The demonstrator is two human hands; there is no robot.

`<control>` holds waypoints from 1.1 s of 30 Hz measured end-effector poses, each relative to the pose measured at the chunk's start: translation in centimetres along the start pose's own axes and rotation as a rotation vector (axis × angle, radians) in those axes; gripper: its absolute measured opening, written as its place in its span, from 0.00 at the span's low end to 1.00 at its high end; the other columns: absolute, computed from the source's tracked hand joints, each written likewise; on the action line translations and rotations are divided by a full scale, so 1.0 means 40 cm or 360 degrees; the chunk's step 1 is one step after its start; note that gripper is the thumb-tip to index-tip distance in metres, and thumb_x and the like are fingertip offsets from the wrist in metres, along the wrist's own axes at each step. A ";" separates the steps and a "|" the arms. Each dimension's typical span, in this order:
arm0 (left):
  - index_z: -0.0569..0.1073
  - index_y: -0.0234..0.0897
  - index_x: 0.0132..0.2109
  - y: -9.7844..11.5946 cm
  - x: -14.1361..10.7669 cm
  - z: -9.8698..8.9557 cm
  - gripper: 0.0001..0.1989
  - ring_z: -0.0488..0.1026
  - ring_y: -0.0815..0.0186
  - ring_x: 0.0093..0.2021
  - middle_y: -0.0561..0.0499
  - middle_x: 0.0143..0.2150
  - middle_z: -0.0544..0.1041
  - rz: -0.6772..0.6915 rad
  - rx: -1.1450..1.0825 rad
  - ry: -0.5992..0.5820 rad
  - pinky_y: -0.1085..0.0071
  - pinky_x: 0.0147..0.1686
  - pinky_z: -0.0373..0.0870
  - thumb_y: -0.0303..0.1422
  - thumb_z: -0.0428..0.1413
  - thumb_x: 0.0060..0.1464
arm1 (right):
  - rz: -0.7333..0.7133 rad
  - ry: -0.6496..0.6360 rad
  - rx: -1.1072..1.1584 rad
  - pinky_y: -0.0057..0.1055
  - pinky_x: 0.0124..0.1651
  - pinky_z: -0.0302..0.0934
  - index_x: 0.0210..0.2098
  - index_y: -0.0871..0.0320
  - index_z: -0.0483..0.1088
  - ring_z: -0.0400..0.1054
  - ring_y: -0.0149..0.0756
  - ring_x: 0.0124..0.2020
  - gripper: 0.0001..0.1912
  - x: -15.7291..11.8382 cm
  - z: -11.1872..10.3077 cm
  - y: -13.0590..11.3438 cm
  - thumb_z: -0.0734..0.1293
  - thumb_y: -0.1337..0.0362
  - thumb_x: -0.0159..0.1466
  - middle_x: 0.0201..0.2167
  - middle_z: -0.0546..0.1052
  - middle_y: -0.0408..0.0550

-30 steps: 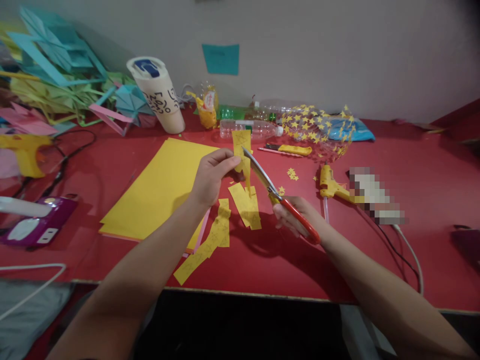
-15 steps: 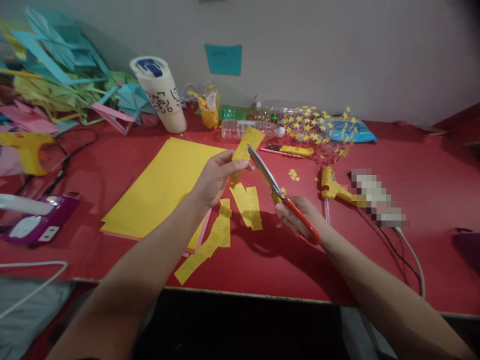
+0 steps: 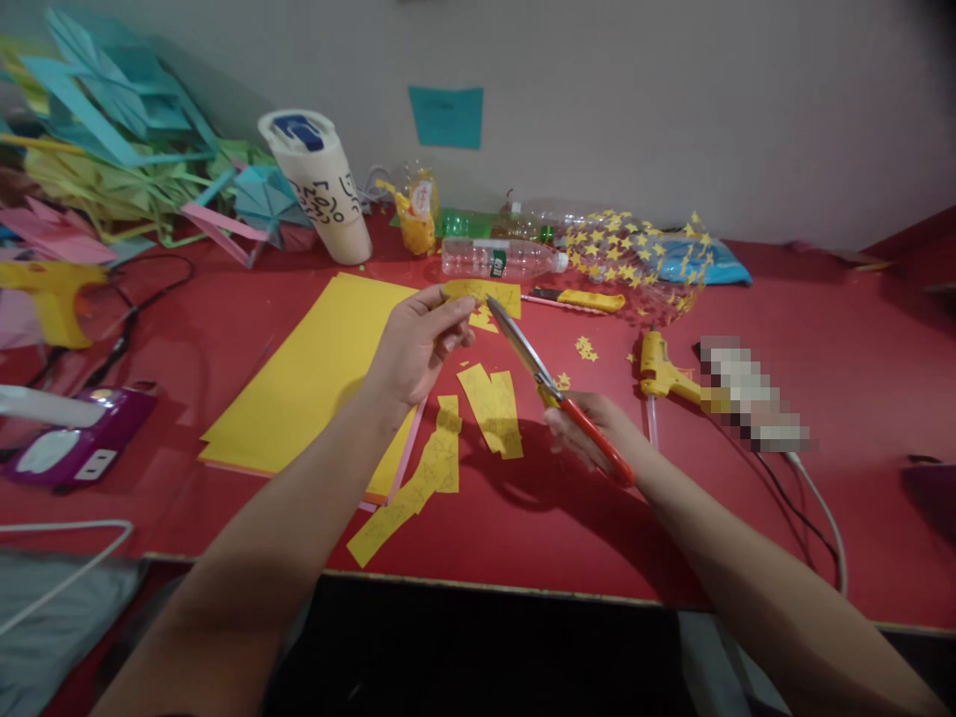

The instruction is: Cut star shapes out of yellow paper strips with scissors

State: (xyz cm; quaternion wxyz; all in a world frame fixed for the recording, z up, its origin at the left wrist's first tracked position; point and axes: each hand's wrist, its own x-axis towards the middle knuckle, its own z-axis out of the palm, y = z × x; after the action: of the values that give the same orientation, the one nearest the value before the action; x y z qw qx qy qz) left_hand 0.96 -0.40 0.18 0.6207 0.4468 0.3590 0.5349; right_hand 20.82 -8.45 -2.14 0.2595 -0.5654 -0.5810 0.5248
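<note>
Between the thumb and fingers of my left hand (image 3: 425, 344) is a yellow paper strip (image 3: 505, 297) with star outlines drawn on it. My right hand (image 3: 587, 428) is closed round the red-handled scissors (image 3: 534, 366), whose blade tips touch or overlap the strip. Below the hands, short yellow strips (image 3: 493, 408) and a longer run of marked strips (image 3: 418, 488) lie on the red table (image 3: 523, 538). Small cut stars (image 3: 587, 349) rest behind my right hand. A stack of yellow sheets (image 3: 299, 378) lies under and left of my left hand.
At the back stand a white tumbler (image 3: 321, 189), a clear bottle (image 3: 485, 258) on its side and a star-covered bottle (image 3: 619, 244). A yellow cutter (image 3: 590, 300) lies before them. A glue gun (image 3: 661, 368) is at right, a purple device (image 3: 75, 438) at left.
My left hand has shifted slightly left and turned the strip from slanting upward to nearly level. The scissors have moved slightly left, and small yellow pieces now show beneath the strip.
</note>
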 end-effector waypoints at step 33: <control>0.70 0.35 0.25 -0.027 0.003 -0.006 0.05 0.66 0.76 0.22 0.57 0.20 0.70 0.0222 0.0220 -0.0032 0.77 0.27 0.66 0.27 0.57 0.47 | -0.0013 -0.0129 -0.0075 0.23 0.15 0.48 0.19 0.56 0.57 0.53 0.22 0.11 0.28 -0.004 -0.005 -0.007 0.65 0.38 0.51 0.13 0.62 0.37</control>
State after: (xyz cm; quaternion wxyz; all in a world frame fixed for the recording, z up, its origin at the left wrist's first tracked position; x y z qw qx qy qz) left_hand 1.13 -0.29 -0.91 0.5531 0.5179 0.3568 0.5463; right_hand 20.92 -8.47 -1.76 0.2247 -0.5473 -0.6055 0.5323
